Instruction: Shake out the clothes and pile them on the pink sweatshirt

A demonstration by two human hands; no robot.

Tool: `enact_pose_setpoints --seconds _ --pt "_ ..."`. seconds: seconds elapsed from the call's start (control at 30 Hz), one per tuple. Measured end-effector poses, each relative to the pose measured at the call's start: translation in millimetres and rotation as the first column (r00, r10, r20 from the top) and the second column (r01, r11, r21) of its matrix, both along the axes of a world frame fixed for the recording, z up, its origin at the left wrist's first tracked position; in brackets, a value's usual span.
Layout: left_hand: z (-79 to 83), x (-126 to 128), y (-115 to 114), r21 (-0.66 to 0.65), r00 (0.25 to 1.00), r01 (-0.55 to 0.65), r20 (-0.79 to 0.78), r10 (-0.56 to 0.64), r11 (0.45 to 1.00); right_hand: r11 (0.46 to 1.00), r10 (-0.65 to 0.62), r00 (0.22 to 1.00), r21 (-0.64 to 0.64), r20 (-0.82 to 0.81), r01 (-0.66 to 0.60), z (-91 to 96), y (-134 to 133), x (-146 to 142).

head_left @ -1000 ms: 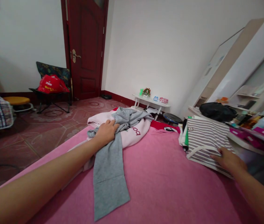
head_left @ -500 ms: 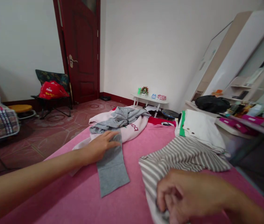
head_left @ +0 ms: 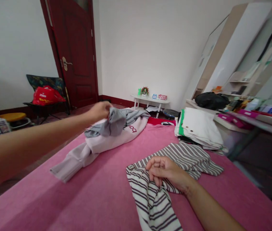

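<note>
My left hand [head_left: 100, 110] is closed on a grey garment [head_left: 116, 123] and holds it up above a pale pink sweatshirt [head_left: 107, 141] lying on the pink bed cover [head_left: 90, 199]. My right hand [head_left: 166, 170] is curled, gripping a black-and-white striped shirt [head_left: 155, 192] that lies spread and rumpled on the cover in front of me. Both forearms reach in from the bottom edge.
A stack of folded clothes with a white top piece [head_left: 199, 128] sits at the bed's far right. Beyond it a cluttered desk [head_left: 253, 117] holds a black bag [head_left: 209, 100]. A small white table [head_left: 150, 100], a red door [head_left: 74, 54] and a chair with a red bag [head_left: 45, 95] stand behind.
My right hand pulled the striped shirt off the folded stack onto the bed in front of me. My left hand gathered the grey garment and lifted it off the cover.
</note>
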State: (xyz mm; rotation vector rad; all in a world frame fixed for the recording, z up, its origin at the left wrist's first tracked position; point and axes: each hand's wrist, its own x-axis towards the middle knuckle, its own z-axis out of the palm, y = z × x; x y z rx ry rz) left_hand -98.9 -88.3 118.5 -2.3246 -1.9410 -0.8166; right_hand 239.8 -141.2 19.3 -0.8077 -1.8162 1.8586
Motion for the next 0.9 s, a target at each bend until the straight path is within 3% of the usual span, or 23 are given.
enact_pose_setpoints --seconds 0.03,0.07,0.1,0.13,0.17,0.23,0.27,0.3,0.33,0.37,0.47,0.5,0.57,0.63,0.67,0.7,0.73,0.8,0.83,0.87,0.9 --pt "10.5 5.5 15.3 0.159 0.988 -0.112 0.125 0.092 0.981 0.998 -0.059 0.998 0.037 -0.013 0.059 3.9 2.7 3.5" --pt "15.5 14.9 25.1 0.26 0.974 -0.16 0.201 0.108 0.952 0.986 -0.143 0.989 0.086 -0.03 0.145 7.4 7.4 7.9" --pt "14.0 28.0 28.5 0.322 0.967 -0.159 0.241 0.082 0.933 0.956 -0.245 0.968 0.153 -0.044 0.249 9.9 14.3 13.8" --pt "6.0 44.1 25.6 0.339 0.976 -0.084 0.22 0.008 0.937 0.903 -0.354 0.934 0.243 -0.052 0.356 10.7 23.1 21.7" --pt "-7.7 61.9 17.1 0.303 0.982 0.028 0.168 -0.082 0.953 0.817 -0.467 0.883 0.357 -0.05 0.452 9.6 33.1 31.6" --pt "-46.2 97.4 -10.1 0.08 0.964 0.262 0.025 -0.265 0.962 0.583 -0.658 0.753 0.62 -0.018 0.525 1.5 54.3 56.7" --pt "-66.7 112.6 -25.1 -0.043 0.954 0.3 0.001 -0.3 0.953 0.48 -0.725 0.688 0.728 0.014 0.49 -4.8 63.8 70.5" --pt "-85.4 124.8 -38.9 -0.152 0.958 0.285 0.005 -0.288 0.946 0.417 -0.772 0.632 0.799 0.06 0.433 -11.8 71.9 84.0" --pt "-100.6 134.0 -50.3 -0.228 0.965 0.254 0.003 -0.26 0.94 0.401 -0.8 0.588 0.835 0.119 0.377 -18.5 78.1 96.4" --pt "-111.6 140.2 -58.9 -0.282 0.974 0.221 0.015 -0.226 0.934 0.421 -0.809 0.559 0.844 0.182 0.334 -24.4 82.4 106.8" --pt "-119.7 146.3 -71.9 -0.441 0.978 0.206 0.122 -0.169 0.874 0.51 -0.78 0.537 0.824 0.321 0.248 -32.2 86.0 123.5" --pt "-116.7 146.1 -74.7 -0.511 0.963 0.259 0.206 -0.176 0.82 0.52 -0.767 0.545 0.827 0.34 0.215 -31.5 85.0 124.8" --pt "-107.7 144.2 -81.3 -0.619 0.882 0.445 0.427 -0.198 0.647 0.523 -0.749 0.562 0.834 0.351 0.175 -26.3 81.6 123.6" --pt "-98.2 139.5 -87.4 -0.609 0.752 0.636 0.626 -0.206 0.473 0.501 -0.76 0.578 0.834 0.296 0.232 -17.6 77.6 120.0" --pt "-92.8 135.4 -88.7 -0.575 0.696 0.695 0.688 -0.205 0.431 0.48 -0.775 0.586 0.823 0.235 0.305 -12.0 75.4 117.7" --pt "-86.1 130.0 -88.1 -0.545 0.669 0.715 0.716 -0.2 0.438 0.453 -0.79 0.594 0.8 0.155 0.394 -5.6 73.0 115.0" --pt "-77.3 123.3 -85.5 -0.512 0.672 0.689 0.715 -0.19 0.513 0.408 -0.805 0.591 0.765 0.044 0.499 1.8 70.3 111.6" --pt "-51.7 107.1 -76.1 -0.35 0.74 0.489 0.652 -0.167 0.799 0.259 -0.815 0.527 0.664 -0.239 0.701 19.6 63.4 102.4" --pt "-35.1 98.7 -71.0 -0.176 0.794 0.3 0.59 -0.143 0.938 0.156 -0.793 0.469 0.614 -0.39 0.774 29.5 59.1 96.9" --pt "-17.3 91.0 -66.8 0.07 0.849 0.12 0.51 -0.139 0.99 0.049 -0.749 0.411 0.575 -0.52 0.817 39.5 54.6 91.2" --pt "0.5 84.6 -64.3 0.313 0.895 -0.007 0.427 -0.134 0.95 -0.041 -0.69 0.378 0.554 -0.617 0.832 49.0 50.2 86.0"
